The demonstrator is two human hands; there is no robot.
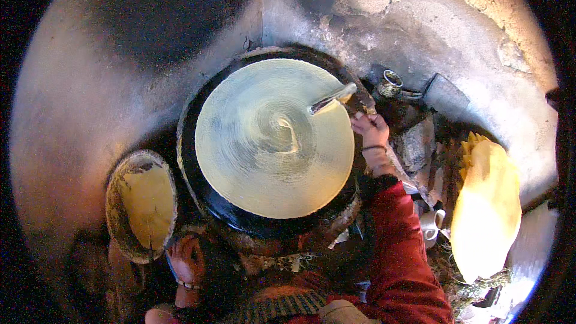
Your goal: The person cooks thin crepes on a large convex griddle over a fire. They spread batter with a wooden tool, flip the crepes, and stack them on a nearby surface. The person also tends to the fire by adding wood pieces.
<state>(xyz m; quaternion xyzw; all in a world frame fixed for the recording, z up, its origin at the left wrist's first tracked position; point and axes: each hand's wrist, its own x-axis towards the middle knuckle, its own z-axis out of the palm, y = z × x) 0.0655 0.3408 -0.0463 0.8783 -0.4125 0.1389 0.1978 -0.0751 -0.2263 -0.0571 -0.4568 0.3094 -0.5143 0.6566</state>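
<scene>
A large round black griddle (216, 211) lies before me. A thin pale layer of batter (252, 171) covers most of it, with fine ring marks and a small ridge at the centre. A flat batter spreader (330, 99) rests across the layer's upper right edge. Just below the spreader, my right hand (372, 129) is at the griddle's right rim, fingers bent; whether they hold its handle is not clear. My left hand (185, 258) is low at the left, in shadow beside a deep bowl (114, 216) of yellow batter (150, 198). Its fingers are hard to make out.
Sooty plastered walls (310, 18) curve behind the griddle. On the right are a small metal cup (390, 84), a grey flat-bladed thing (445, 96), a white mug (429, 227) and a large yellow sheet, apparently flatbread (488, 202). Dry straw (477, 294) lies at the lower right.
</scene>
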